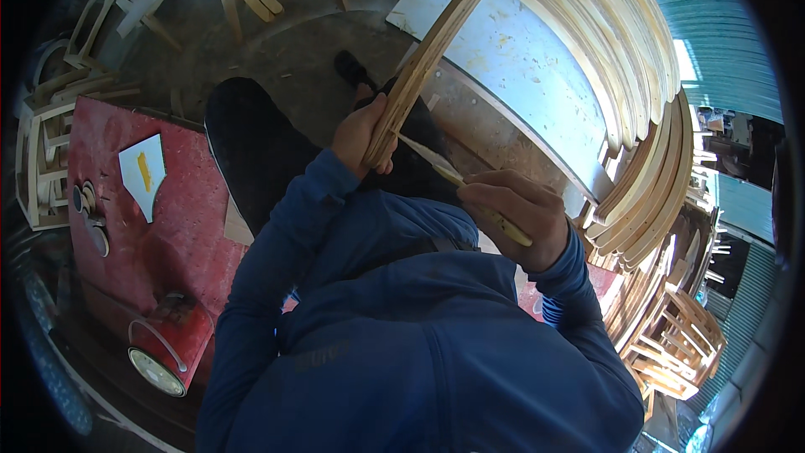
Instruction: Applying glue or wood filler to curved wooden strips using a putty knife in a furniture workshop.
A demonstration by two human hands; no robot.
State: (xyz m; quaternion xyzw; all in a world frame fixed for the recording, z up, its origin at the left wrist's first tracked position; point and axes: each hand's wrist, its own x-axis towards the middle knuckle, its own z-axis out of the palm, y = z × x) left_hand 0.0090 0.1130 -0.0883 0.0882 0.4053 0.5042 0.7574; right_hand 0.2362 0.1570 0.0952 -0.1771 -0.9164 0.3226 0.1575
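Note:
My left hand (360, 136) is wrapped round the lower end of a long curved wooden strip (444, 29), which slants up and away to the right. In my right hand (520, 211) is a putty knife (448, 173) with a yellowish handle. Its thin pale blade points left and reaches the edge of the wooden strip close to my left fingers. The exact contact at the blade's tip is too small to tell.
A red table (180, 168) at left bears a white plate with yellow paste (144, 174), small round lids (87, 201) and a red tin can (163, 352). Stacked curved wooden strips (579, 21) lie on a pale board (528, 59) at right. Wooden frames (683, 344) stand around.

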